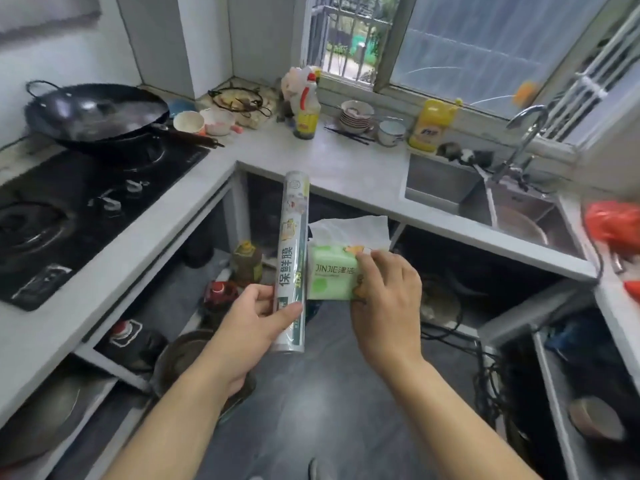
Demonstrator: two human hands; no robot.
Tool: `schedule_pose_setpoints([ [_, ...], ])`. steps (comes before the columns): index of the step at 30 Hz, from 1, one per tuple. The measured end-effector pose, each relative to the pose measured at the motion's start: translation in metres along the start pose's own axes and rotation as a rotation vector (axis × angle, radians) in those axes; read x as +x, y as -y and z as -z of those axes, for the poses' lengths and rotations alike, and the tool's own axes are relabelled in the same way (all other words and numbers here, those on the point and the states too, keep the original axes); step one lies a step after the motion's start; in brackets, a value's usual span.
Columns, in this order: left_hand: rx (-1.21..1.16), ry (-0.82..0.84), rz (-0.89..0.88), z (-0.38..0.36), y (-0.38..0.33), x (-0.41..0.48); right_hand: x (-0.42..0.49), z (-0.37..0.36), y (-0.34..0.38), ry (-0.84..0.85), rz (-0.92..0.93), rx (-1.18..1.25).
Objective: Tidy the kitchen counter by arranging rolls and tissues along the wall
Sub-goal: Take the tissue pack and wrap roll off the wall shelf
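My left hand (pixel 254 323) grips the lower end of a long white cling-film roll (pixel 292 244) with green print, held upright in the air in front of the counter. My right hand (pixel 386 296) holds a green tissue pack (pixel 330 273) just right of the roll, with a white tissue (pixel 349 228) sticking out of its top. Both things are over the floor, short of the grey counter (pixel 346 161) and the window wall behind it.
A black wok (pixel 93 112) sits on the stove (pixel 69 209) at left. Bowls (pixel 188 121), an oil bottle (pixel 306 112), stacked dishes (pixel 355 116), a mug (pixel 391 131) and a yellow detergent bottle (pixel 431 124) line the back. The sink (pixel 485 202) with its tap is at right.
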State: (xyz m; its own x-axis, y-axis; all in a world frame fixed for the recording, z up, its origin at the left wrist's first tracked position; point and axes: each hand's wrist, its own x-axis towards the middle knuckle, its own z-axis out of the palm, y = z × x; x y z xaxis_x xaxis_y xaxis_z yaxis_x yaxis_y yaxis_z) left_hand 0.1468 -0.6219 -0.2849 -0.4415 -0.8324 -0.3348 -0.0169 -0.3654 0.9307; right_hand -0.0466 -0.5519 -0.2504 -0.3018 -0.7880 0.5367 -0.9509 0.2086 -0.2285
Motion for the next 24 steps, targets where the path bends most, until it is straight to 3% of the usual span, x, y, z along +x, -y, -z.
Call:
schedule_pose_setpoints([
  [12, 0.234, 0.439, 0.018, -0.159, 0.014, -0.016, -0.095, 0.113, -0.108, -0.109, -0.391, -0.238],
  [24, 0.429, 0.660, 0.007, -0.362, 0.063, -0.089, -0.222, 0.220, -0.254, -0.156, -0.689, -0.298],
])
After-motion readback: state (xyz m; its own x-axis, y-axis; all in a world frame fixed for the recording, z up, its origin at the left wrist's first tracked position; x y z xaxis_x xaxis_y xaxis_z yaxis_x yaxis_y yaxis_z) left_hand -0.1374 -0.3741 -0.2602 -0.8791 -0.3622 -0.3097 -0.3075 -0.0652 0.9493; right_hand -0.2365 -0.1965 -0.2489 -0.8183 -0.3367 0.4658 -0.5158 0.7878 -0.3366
